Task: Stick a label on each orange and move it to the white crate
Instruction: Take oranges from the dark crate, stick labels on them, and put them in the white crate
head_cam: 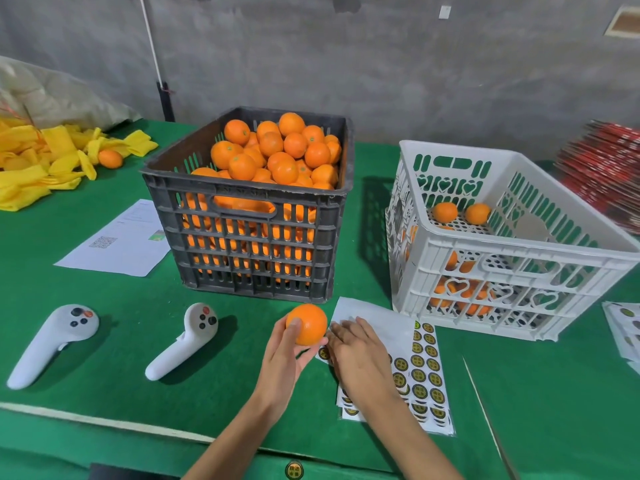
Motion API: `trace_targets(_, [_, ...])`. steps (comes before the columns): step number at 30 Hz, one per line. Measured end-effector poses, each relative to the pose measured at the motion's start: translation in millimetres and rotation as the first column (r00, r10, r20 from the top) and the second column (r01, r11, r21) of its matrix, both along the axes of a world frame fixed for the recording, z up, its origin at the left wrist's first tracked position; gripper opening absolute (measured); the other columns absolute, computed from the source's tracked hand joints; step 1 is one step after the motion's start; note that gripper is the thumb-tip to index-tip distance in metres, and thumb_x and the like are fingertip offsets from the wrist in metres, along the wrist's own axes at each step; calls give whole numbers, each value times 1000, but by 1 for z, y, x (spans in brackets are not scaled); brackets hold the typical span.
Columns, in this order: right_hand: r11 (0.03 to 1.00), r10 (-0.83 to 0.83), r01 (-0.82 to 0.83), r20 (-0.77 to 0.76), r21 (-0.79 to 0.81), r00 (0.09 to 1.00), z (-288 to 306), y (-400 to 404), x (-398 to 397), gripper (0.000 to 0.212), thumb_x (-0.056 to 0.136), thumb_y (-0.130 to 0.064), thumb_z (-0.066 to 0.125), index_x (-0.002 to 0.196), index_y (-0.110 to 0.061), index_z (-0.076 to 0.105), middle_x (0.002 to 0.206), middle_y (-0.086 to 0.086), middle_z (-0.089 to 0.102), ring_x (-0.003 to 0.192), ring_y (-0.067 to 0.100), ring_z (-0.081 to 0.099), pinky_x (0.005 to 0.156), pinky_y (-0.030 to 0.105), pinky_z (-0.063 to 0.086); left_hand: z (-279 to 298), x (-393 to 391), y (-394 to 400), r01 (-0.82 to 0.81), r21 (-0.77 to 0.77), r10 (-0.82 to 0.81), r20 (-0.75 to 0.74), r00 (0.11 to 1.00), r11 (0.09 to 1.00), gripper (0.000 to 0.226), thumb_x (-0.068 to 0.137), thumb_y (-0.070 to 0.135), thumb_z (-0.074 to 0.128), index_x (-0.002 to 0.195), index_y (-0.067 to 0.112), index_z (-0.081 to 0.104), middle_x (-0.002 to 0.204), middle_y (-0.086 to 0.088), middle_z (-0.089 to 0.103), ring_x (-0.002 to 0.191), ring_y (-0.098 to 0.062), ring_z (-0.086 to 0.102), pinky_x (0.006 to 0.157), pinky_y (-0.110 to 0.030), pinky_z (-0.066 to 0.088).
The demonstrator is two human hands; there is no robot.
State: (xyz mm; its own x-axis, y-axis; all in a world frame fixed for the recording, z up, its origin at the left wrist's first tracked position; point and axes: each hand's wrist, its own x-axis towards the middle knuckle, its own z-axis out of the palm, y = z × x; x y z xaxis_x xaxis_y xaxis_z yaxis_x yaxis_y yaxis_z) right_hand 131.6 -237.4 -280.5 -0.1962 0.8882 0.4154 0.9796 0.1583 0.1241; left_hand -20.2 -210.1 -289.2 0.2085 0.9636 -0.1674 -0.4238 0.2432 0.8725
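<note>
My left hand (284, 355) grips an orange (308, 323) just above the green table, in front of the black crate (249, 265). My right hand (360, 355) lies palm down on the label sheet (422, 375), fingers stretched toward its left edge beside the orange. The sheet carries several round yellow and black labels. The black crate is heaped with oranges (277, 150). The white crate (512, 282) at the right holds several oranges (460, 213).
Two white controllers (48, 341) (183, 341) lie on the green table at the left. A paper sheet (117, 240) sits beside the black crate. Yellow foam nets (41, 161) and one loose orange (110, 158) are far left. Red stacked packaging (606, 171) stands far right.
</note>
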Motion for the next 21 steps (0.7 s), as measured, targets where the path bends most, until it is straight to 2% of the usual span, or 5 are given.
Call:
trace_targets(5, [999, 8, -6, 49, -35, 999, -4, 4, -1, 36, 50, -39, 99, 77, -22, 83, 82, -7, 78, 83, 8, 74, 86, 22, 58, -2, 0, -1, 17, -20, -17, -12, 1000, 1000, 49, 91, 40, 60, 134, 18, 53, 135, -18, 60, 111, -36, 73, 113, -53, 46])
trace_targets(9, [996, 19, -17, 21, -87, 1000, -5, 2, -3, 34, 52, -35, 98, 77, -19, 81, 80, -5, 77, 83, 11, 74, 83, 22, 59, -3, 0, 6, -4, -94, 6, 17, 1000, 996, 36, 107, 30, 50, 139, 14, 47, 135, -20, 58, 108, -35, 74, 112, -58, 46])
trace_targets(13, [993, 13, -16, -22, -121, 1000, -7, -1, -2, 21, 77, -28, 83, 96, -19, 81, 96, -1, 77, 96, 18, 71, 94, 28, 56, 1, 0, 10, -39, -131, 44, 29, 999, 991, 39, 110, 28, 47, 146, 13, 41, 135, -18, 56, 105, -34, 75, 107, -60, 50])
trace_targets(17, [977, 8, -22, -67, -211, 998, -11, -4, 1, 22, 94, -22, 66, 113, -16, 76, 114, 2, 73, 114, 25, 64, 108, 36, 47, 2, -1, 11, -40, -147, 44, 22, 999, 988, 37, 110, 29, 47, 143, 14, 43, 134, -18, 55, 105, -34, 75, 103, -59, 53])
trace_targets(21, [995, -17, -8, -239, -101, 971, -11, -9, 8, 19, 88, -31, 77, 104, -20, 79, 111, -5, 76, 110, 18, 68, 99, 32, 54, 0, -1, 10, -16, -102, 15, -7, 1000, 995, 31, 109, 31, 48, 135, 15, 48, 133, -19, 56, 107, -34, 74, 105, -59, 52])
